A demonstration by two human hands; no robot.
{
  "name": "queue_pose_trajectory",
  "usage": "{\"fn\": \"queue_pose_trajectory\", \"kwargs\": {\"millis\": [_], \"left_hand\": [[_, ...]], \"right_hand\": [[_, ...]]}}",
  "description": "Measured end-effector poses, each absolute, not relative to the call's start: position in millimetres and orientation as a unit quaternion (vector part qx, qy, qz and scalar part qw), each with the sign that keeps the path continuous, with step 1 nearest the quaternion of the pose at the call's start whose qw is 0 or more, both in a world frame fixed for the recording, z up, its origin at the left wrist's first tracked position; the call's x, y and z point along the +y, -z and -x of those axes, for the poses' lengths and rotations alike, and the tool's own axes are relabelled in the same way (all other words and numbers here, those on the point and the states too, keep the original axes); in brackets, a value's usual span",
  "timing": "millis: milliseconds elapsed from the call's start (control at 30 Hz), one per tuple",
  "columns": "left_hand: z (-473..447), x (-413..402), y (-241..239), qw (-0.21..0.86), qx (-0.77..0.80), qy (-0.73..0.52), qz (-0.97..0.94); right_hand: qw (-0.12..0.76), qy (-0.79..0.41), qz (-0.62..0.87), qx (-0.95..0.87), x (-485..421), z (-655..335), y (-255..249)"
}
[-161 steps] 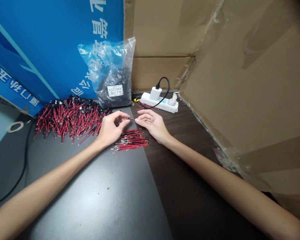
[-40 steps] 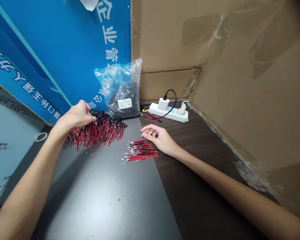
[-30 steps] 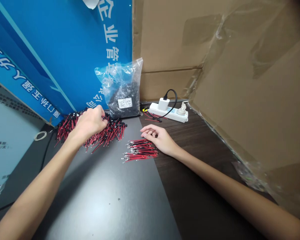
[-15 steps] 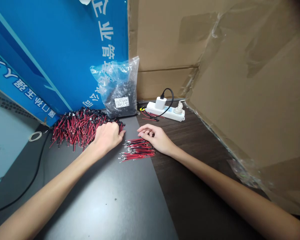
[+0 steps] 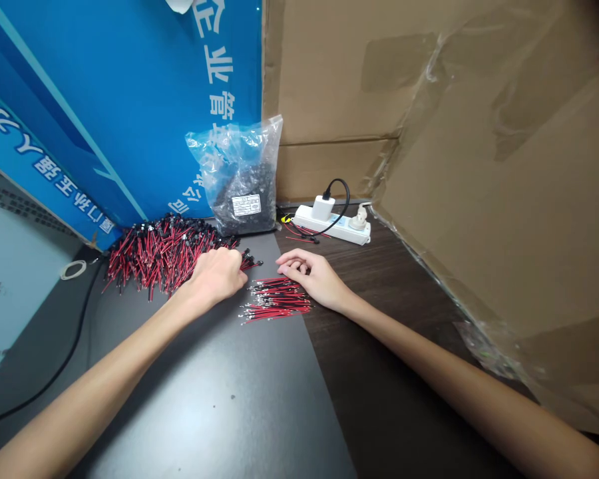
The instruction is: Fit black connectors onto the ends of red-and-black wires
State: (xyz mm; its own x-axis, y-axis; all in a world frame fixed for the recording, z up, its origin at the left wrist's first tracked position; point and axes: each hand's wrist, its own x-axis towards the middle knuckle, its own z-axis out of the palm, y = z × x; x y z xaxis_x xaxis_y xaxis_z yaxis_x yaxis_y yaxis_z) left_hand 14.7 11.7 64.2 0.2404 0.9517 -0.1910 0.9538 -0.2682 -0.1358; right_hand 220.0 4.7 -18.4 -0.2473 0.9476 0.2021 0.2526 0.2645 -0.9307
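Observation:
My left hand (image 5: 219, 274) is closed at the right edge of a heap of red and black connector wires (image 5: 157, 256). Past its fingers stick out a few wires with black plugs (image 5: 252, 261); the grip itself is hidden behind the knuckles. My right hand (image 5: 313, 274) hovers or rests just beyond a flat bundle of red and black wires (image 5: 277, 299), its fingers loosely bent and a small gap showing at the thumb. Nothing shows between them. The bundle lies side by side, with bare metal ends toward the left.
Behind the heap stands a clear plastic bag (image 5: 247, 183) of black parts with a white label. A white power strip (image 5: 347, 228) with a charger and plug sits at the back. Cardboard walls (image 5: 329, 80) and a blue printed panel (image 5: 144, 100) enclose the table. A black cable (image 5: 74, 352) runs along the left.
My left hand has shifted slightly right, and wires with black plugs now show beyond its fingers. My right hand keeps its pose. The whole view has moved a little.

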Motion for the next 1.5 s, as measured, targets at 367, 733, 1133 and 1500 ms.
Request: {"fn": "queue_pose_trajectory", "kwargs": {"millis": [367, 733, 1133, 1500], "left_hand": [[23.2, 41.6, -104.0, 0.136, 0.622, 0.001, -0.771], [30.0, 46.4, -87.7, 0.03, 0.688, 0.02, -0.725], [-8.7, 21.2, -67.6, 0.073, 0.622, 0.046, -0.779], [-7.0, 21.3, -66.9, 0.077, 0.591, 0.083, -0.798]], "right_hand": [[0.425, -0.413, 0.446, -0.671, 4.9, -220.0, 18.6], [0.42, -0.416, 0.444, -0.673, 4.8, -221.0, 19.2], [0.422, -0.417, 0.443, -0.672, 4.2, -220.3, 16.6], [0.422, -0.411, 0.445, -0.675, 4.9, -220.5, 18.1]]}}
